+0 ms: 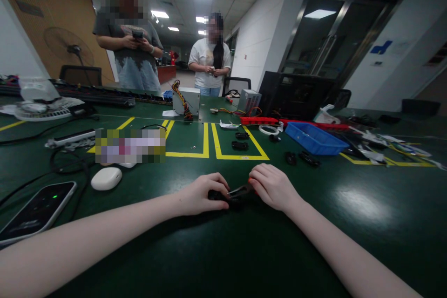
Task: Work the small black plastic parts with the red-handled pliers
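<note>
Near the middle of the green table (223, 251), my left hand (202, 195) is closed around a small black part (214, 194), with the thumb and fingers on it. My right hand (274, 186) grips a tool with red handles (256, 188) that looks like pliers. Its dark metal end (240, 191) points left and meets the black part between my hands. Fingers and dim light hide exactly where they touch. Beyond my hands, small black pieces (240, 145) lie inside a yellow-taped square.
A blue tray (316, 138) stands right of centre, with black coiled cables (309, 158) before it. To the left are a phone-like device (38, 209), a white case (106, 179) and cables. Metal power supplies (186, 101) sit at the back; two people stand behind.
</note>
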A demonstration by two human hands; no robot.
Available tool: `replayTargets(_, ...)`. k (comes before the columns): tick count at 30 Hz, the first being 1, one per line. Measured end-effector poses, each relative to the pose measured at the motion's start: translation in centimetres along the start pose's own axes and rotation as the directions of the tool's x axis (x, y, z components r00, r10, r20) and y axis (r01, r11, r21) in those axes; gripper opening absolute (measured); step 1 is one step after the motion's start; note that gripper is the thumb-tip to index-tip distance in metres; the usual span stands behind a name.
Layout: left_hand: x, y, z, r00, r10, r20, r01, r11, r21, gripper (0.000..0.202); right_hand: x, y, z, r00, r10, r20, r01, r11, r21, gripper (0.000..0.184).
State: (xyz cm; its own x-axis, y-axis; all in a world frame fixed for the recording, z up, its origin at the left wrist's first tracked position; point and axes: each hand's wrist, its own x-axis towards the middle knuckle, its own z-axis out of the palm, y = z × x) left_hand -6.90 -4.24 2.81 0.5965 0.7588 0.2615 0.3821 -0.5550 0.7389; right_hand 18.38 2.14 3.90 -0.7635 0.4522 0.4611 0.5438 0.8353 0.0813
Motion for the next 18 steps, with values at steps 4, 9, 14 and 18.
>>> replayTargets(4,0.03,0.22,-0.08,1.000,-0.017,-0.002,0.017,1.000,-0.014,0.012,0.03,-0.17,-0.05,1.000,-0.006,-0.001,0.006,1.000,-0.012,0.032)
replayTargets(9,0.02,0.28,-0.06,1.000,-0.027,-0.001,0.027,0.999,-0.030,0.012,0.01,-0.34,0.17,1.000,-0.026,0.017,0.026,0.999,-0.022,0.031)
replayTargets(14,0.07,0.04,0.06,1.000,-0.010,-0.025,0.009,0.999,-0.038,0.012,0.00,-0.55,0.38,0.998,-0.015,0.061,0.017,1.000,-0.021,0.032)
replayTargets(18,0.06,-0.14,0.05,0.999,-0.026,-0.019,0.026,0.999,-0.032,0.014,0.09,-0.74,0.29,0.994,-0.004,0.111,0.005,1.000,-0.011,0.033)
